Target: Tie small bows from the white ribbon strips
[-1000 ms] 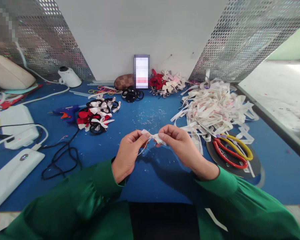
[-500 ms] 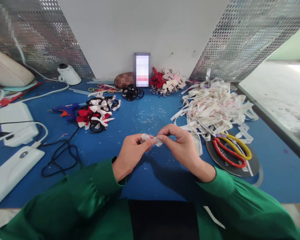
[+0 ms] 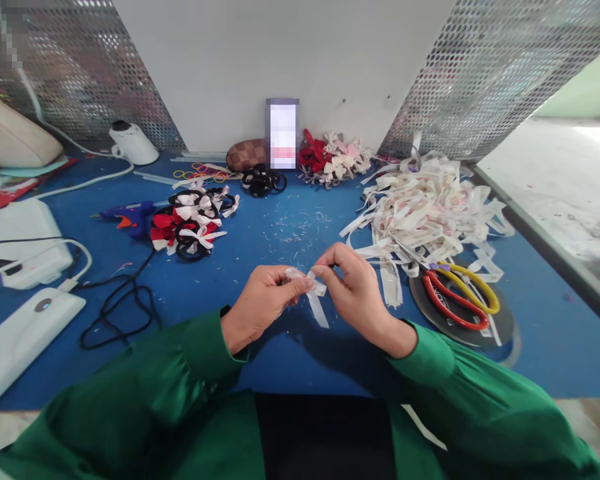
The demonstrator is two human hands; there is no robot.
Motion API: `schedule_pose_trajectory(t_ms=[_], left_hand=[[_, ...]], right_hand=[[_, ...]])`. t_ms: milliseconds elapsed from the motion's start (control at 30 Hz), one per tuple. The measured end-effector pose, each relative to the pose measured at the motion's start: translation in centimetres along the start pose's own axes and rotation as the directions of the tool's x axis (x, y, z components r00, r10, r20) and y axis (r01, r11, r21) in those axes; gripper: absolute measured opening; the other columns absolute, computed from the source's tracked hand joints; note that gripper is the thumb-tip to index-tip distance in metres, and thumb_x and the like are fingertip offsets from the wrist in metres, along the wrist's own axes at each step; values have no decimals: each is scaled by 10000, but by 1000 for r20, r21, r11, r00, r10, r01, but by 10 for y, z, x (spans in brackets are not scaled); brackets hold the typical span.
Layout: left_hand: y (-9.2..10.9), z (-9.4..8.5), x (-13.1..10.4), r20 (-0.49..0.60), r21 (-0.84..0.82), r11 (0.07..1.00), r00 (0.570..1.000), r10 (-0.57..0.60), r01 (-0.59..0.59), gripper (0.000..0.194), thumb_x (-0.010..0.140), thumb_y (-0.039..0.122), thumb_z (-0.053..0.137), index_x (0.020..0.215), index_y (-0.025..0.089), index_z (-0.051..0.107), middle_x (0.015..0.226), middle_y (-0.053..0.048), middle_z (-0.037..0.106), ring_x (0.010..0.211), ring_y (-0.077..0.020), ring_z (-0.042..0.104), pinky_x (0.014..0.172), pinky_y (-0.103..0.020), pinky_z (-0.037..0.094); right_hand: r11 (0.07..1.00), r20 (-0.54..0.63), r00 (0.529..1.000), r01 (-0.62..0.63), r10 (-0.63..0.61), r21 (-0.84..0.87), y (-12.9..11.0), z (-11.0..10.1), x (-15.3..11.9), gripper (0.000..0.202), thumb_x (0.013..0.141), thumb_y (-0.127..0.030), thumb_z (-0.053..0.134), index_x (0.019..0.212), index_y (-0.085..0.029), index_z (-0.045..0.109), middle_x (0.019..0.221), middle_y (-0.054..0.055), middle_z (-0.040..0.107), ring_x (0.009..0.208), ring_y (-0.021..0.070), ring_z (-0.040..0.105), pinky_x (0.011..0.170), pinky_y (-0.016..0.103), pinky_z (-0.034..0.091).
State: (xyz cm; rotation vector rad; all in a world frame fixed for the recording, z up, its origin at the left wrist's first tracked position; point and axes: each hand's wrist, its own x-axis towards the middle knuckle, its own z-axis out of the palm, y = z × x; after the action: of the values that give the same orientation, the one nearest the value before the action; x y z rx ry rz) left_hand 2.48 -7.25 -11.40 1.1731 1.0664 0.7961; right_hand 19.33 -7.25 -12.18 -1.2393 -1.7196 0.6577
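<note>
Over the middle of the blue table, my left hand (image 3: 269,297) pinches a white ribbon (image 3: 317,309) between thumb and fingers. The ribbon is looped and bunched at the fingertips, and one loose end hangs down toward me. My right hand (image 3: 353,287) has thumb and forefinger closed on the same ribbon, close beside the left thumb. The underside of the ribbon and the curled fingers behind it are hidden. To the right lies a tangled heap of white ribbon strips (image 3: 430,207).
Scissors (image 3: 457,293) with red and yellow handles lie on a dark round disc (image 3: 505,327). Left are a blue glue gun (image 3: 133,217), bow hair ties (image 3: 193,223), a black cord (image 3: 123,307) and a white power bank (image 3: 25,347). A phone (image 3: 283,133) stands at the back.
A loose end of the ribbon now hangs below my fingertips, where before it was bunched between them. Both hands stay close together, nearly in place.
</note>
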Motion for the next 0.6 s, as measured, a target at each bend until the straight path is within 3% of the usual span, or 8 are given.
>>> schedule_pose_trajectory(t_ms=[100,200,300,433,600], left_hand=[[-2,1,1,-29,-72,997,999,-37,35,337,716,419,788,561,164,630,534,23,510,553,-97,408,557,-258,306],[-2,0,3,-103,-122,991,993,-60,48,320,725,414,791,577,169,647,540,19,527,543,-94,407,547,-258,297],[-1,-1,3,-187,-147,989,982,-19,-8,318,722,408,804,572,176,646,542,20,530,536,-94,412,538,-263,296],[0,-1,3,-235,-140,989,972,13,-47,319,730,406,802,571,176,646,551,17,549,545,-97,439,556,-263,330],[-2,1,2,-204,-132,991,979,-16,-11,319,752,425,785,601,175,655,561,21,556,529,-90,426,540,-258,321]], right_hand=[[1000,-22,999,23,-23,14,2,-1,3,171,890,-183,595,721,-200,578,727,2,615,712,146,571,664,283,427],[962,29,990,-141,138,236,4,-4,7,119,930,-282,579,882,-202,653,843,23,685,771,156,630,722,300,483],[855,95,964,-266,250,445,3,-8,9,246,936,-417,588,1039,-207,665,932,41,717,818,165,674,795,327,527],[818,169,940,-342,298,463,-2,-10,7,291,837,-477,716,919,-199,690,826,27,704,775,164,653,741,307,527],[825,183,936,-351,299,443,-4,-6,4,211,788,-368,771,836,-186,675,778,7,676,713,138,595,668,277,474]])
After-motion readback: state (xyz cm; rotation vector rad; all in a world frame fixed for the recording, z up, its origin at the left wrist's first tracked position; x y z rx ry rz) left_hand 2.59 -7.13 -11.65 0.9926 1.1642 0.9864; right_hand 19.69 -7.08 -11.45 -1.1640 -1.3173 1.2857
